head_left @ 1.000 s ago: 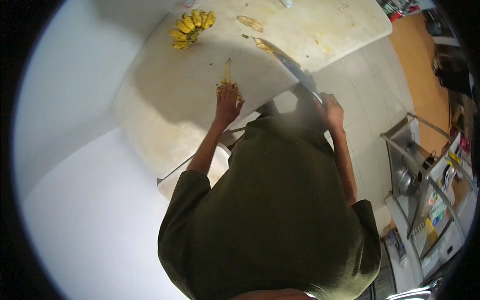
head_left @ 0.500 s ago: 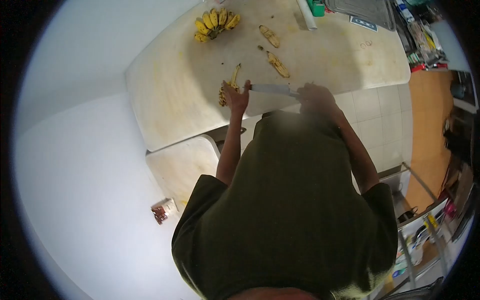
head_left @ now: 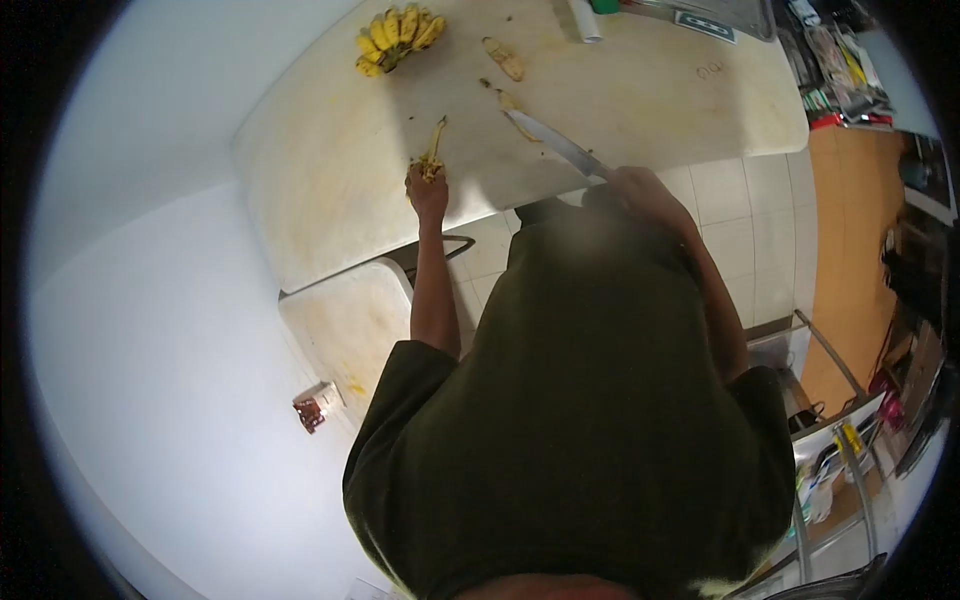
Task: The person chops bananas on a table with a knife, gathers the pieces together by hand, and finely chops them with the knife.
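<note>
My left hand (head_left: 428,196) is closed around the lower part of an opened banana piece with its peel (head_left: 436,140), on the white tabletop (head_left: 330,180). A large knife (head_left: 556,142) is in my right hand (head_left: 643,194), its handle hidden by the fingers. The blade points up and left, and its tip lies over a flattened banana peel (head_left: 508,101). Another flat peel or slice (head_left: 503,59) lies farther back. At the back left sits a bunch of yellow bananas (head_left: 397,40).
A white roll (head_left: 585,20), a green object (head_left: 605,5) and a clear tray (head_left: 745,14) stand at the back. A smaller white board (head_left: 345,315) is at the lower left. On the right are a metal rack (head_left: 835,365) and cluttered shelves (head_left: 835,60).
My left hand has gone from spread fingers to closed around the banana piece. The knife, beside my left hand half a second ago, has swung away to the far peel.
</note>
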The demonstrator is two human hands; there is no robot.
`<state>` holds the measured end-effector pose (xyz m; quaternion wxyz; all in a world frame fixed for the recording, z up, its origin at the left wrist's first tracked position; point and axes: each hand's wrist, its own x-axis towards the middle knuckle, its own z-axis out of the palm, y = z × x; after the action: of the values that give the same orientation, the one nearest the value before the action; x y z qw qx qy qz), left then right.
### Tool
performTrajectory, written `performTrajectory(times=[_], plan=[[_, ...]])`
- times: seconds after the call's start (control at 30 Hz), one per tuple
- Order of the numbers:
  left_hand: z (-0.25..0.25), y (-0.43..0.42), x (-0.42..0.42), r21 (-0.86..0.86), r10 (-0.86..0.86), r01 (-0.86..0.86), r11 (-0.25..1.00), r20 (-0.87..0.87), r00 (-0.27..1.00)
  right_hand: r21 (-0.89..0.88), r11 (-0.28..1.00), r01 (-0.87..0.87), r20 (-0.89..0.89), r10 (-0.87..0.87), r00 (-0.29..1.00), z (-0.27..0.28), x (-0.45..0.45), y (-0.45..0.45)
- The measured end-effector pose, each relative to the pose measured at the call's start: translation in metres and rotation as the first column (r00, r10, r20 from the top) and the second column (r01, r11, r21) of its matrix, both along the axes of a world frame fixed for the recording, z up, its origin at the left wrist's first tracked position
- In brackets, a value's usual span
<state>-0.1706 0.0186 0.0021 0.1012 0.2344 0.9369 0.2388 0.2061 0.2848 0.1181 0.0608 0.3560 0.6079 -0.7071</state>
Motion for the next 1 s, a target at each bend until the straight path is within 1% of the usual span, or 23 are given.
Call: performTrajectory(times=[0.07, 0.13, 0.17, 0.23, 0.27, 0.3, 0.43, 0.47, 0.5, 0.53, 0.57, 0.6, 0.63, 0.67, 0.7, 0.73, 0.77, 0.8, 0.83, 0.9, 0.93, 1.0], plan=[[0.046, 0.03, 0.029, 0.033, -0.033, 0.031, 0.999, 0.069, 0.997, -0.09, 0.994, 0.054, -0.005, -0.054, 0.999, -0.001, 0.007, 0.003], [0.051, 0.055, 0.063, 0.298, -0.024, -0.005, 0.955, 0.095, 0.995, -0.205, 0.972, 0.113, 0.009, -0.114, 0.993, -0.003, 0.005, -0.002], [0.054, 0.066, 0.075, 0.234, -0.08, 0.045, 0.971, 0.14, 0.987, -0.205, 0.975, 0.084, 0.024, -0.081, 0.996, -0.01, 0.003, -0.004], [0.055, 0.082, 0.103, 0.266, -0.253, 0.195, 0.944, 0.204, 0.946, -0.198, 0.98, 0.024, 0.049, -0.014, 0.999, -0.028, 0.0, -0.005], [0.071, 0.092, 0.119, 0.318, -0.289, 0.199, 0.927, 0.266, 0.92, -0.167, 0.986, -0.006, 0.045, 0.014, 0.999, -0.03, -0.002, -0.008], [0.075, 0.096, 0.126, 0.322, -0.28, 0.182, 0.929, 0.292, 0.915, -0.134, 0.99, -0.033, 0.043, 0.04, 0.998, -0.032, -0.004, -0.012], [0.055, 0.072, 0.112, 0.231, -0.084, 0.029, 0.973, 0.232, 0.969, -0.057, 0.991, -0.123, 0.106, 0.128, 0.986, -0.043, -0.008, -0.018], [0.049, 0.06, 0.1, 0.203, -0.033, -0.01, 0.979, 0.208, 0.978, -0.029, 0.992, -0.121, 0.075, 0.123, 0.99, -0.047, -0.007, -0.019], [0.023, 0.039, 0.08, 0.243, 0.016, -0.041, 0.969, 0.105, 0.994, -0.004, 0.993, -0.119, 0.045, 0.119, 0.992, -0.052, -0.005, -0.021], [0.012, 0.015, 0.056, 0.174, 0.046, -0.051, 0.983, 0.03, 0.998, 0.019, 0.993, -0.118, 0.016, 0.118, 0.993, -0.055, -0.003, -0.024], [-0.016, -0.011, 0.032, 0.467, 0.104, -0.218, 0.857, 0.259, 0.96, -0.02, 0.997, -0.072, 0.009, 0.072, 0.997, -0.056, -0.002, -0.028], [0.019, -0.016, 0.035, 0.304, 0.351, -0.458, 0.835, 0.346, 0.87, -0.059, 0.998, -0.026, 0.004, 0.026, 1.0, -0.057, -0.003, -0.033], [0.02, -0.031, 0.024, 0.338, 0.42, -0.488, 0.805, 0.256, 0.871, -0.089, 0.996, 0.03, 0.0, -0.03, 1.0, -0.058, -0.003, -0.036], [0.022, -0.05, 0.014, 0.274, 0.455, -0.524, 0.807, 0.28, 0.846, -0.117, 0.989, 0.085, -0.005, -0.087, 0.996, -0.059, -0.003, -0.039], [0.037, -0.061, 0.007, 0.208, 0.488, -0.556, 0.805, 0.301, 0.819, -0.136, 0.979, 0.152, -0.01, -0.155, 0.988, -0.056, -0.004, -0.041], [0.015, -0.08, -0.011, 0.262, 0.469, -0.504, 0.823, 0.188, 0.863, -0.094, 0.974, 0.206, 0.011, -0.206, 0.978, -0.05, -0.007, -0.041], [-0.032, -0.11, -0.034, 0.31, 0.445, -0.444, 0.841, 0.072, 0.893, -0.05, 0.965, 0.258, 0.03, -0.257, 0.966, -0.042, -0.01, -0.041], [-0.057, -0.127, -0.049, 0.348, 0.418, -0.378, 0.858, -0.044, 0.907, 0.054, 0.956, 0.29, 0.072, -0.293, 0.953, -0.032, -0.012, -0.04], [-0.036, -0.118, -0.048, 0.284, 0.368, -0.355, 0.891, 0.008, 0.93, 0.157, 0.937, 0.311, 0.114, -0.33, 0.937, -0.026, -0.014, -0.044], [0.002, -0.097, -0.046, 0.163, 0.279, -0.298, 0.941, 0.129, 0.952, 0.104, 0.887, 0.451, 0.094, -0.46, 0.883, -0.029, -0.018, -0.054], [-0.002, -0.093, -0.055, 0.205, 0.157, -0.177, 0.963, 0.111, 0.981, 0.078, 0.856, 0.511, 0.086, -0.517, 0.852, -0.032, -0.021, -0.059], [0.025, -0.065, -0.057, 0.256, -0.056, 0.019, 0.966, 0.138, 0.989, 0.034, 0.761, 0.647, 0.094, -0.647, 0.757, -0.03, -0.026, -0.077]])
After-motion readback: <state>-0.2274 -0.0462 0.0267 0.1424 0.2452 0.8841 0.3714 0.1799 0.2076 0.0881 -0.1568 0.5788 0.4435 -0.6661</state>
